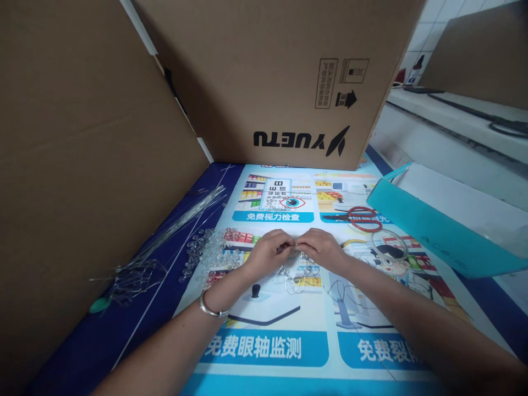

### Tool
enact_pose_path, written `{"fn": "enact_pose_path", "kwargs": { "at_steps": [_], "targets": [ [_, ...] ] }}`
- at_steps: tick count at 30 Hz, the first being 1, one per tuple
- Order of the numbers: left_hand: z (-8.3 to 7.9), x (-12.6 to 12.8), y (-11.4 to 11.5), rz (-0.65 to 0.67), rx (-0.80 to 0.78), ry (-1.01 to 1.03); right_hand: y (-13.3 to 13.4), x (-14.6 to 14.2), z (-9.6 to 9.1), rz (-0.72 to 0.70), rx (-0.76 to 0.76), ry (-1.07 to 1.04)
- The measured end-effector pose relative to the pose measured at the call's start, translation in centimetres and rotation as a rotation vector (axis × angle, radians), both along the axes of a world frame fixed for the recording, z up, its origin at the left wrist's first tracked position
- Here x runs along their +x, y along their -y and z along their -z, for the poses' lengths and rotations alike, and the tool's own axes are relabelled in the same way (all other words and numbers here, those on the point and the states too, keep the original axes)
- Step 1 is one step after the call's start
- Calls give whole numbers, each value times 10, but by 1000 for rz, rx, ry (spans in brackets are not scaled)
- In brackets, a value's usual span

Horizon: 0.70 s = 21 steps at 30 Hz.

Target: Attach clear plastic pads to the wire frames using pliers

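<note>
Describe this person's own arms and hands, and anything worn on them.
The left hand and right hand are ungloved, and no sleeve is clearly visible on either forearm. A shiny silver-coloured bangle circles the left wrist; nothing is seen worn on the right.

The left forearm (181,341) reached in from the lower left and the right forearm (396,294) from the lower right, both bare and slanting inward; the left wrist (243,273) and right wrist (348,265) looked nearly straight; the left hand (270,250) and right hand (322,248) came together almost tip to tip, backs turned upward; the left fingers (284,237) were curled into a pinch; the right fingers (306,237) pointed left, pinched at their ends; the thumbs were too small to tell clearly.
</note>
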<state>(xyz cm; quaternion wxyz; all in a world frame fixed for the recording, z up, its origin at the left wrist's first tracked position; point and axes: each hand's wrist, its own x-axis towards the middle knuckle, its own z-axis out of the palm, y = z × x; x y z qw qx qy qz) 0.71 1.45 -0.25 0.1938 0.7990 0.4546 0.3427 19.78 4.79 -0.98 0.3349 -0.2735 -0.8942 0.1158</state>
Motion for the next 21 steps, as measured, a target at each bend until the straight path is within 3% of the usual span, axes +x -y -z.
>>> {"fn": "enact_pose_path", "kwargs": {
  "at_steps": [8, 12, 15, 21],
  "targets": [
    [-1, 3, 1, 4, -9, -6, 2, -1, -9, 14, -30, 5],
    [-1, 2, 1, -8, -32, -1, 4, 19, -36, 70, 83, 263],
    [-1, 2, 1, -9, -47, 8, 11, 48, -53, 171, 75, 497],
    [-2, 0, 0, 18, -71, 23, 24, 94, -47, 266, -44, 843]
  ]
}}
